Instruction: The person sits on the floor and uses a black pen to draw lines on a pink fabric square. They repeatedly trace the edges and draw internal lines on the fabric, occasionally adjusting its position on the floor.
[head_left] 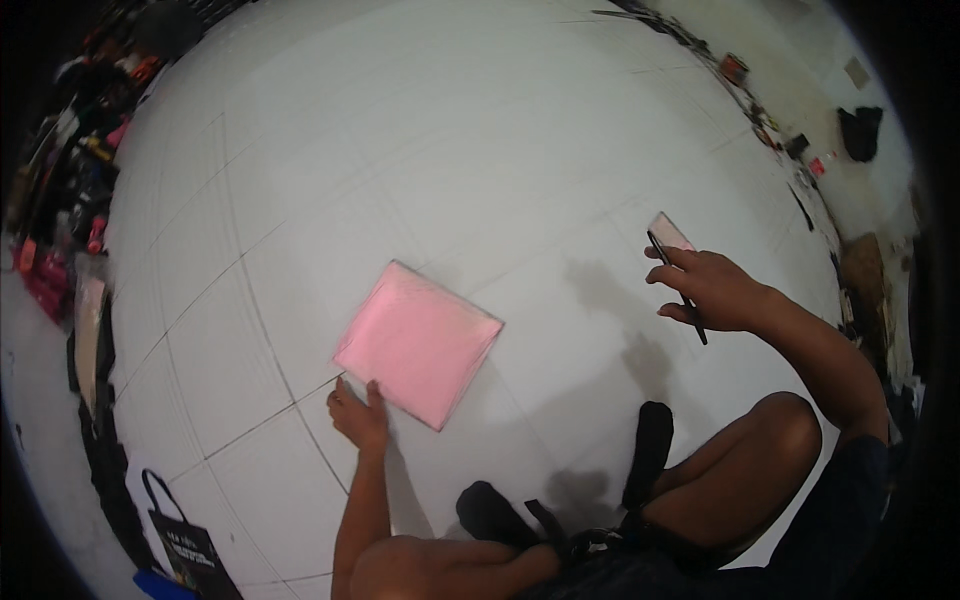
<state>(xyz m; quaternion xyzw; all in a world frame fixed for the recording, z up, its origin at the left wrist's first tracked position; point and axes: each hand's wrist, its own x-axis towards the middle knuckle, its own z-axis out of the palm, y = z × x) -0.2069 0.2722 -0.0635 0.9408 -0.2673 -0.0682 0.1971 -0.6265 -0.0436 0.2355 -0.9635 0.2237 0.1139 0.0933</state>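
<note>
A flat pink square sheet or stack (418, 345), which may be folded paper or cloth, lies on the white floor, turned at an angle. My left hand (360, 415) is at its near-left edge, thumb against the edge and index finger apart beside the corner. It does not grip the square. Off to the right, above the floor, a slim black pen (687, 297) lies across the fingers of my right hand (720, 290). Just beyond that hand is a small pale pink rectangle (672, 231), partly hidden by the fingers.
White tiled floor (400, 160) spreads around me. My bent legs and dark-socked feet (652, 450) are close in front. Assorted clutter (85, 170) lines the left side, with a black bag (190, 550) at lower left. Small items (795, 147) lie along the right wall.
</note>
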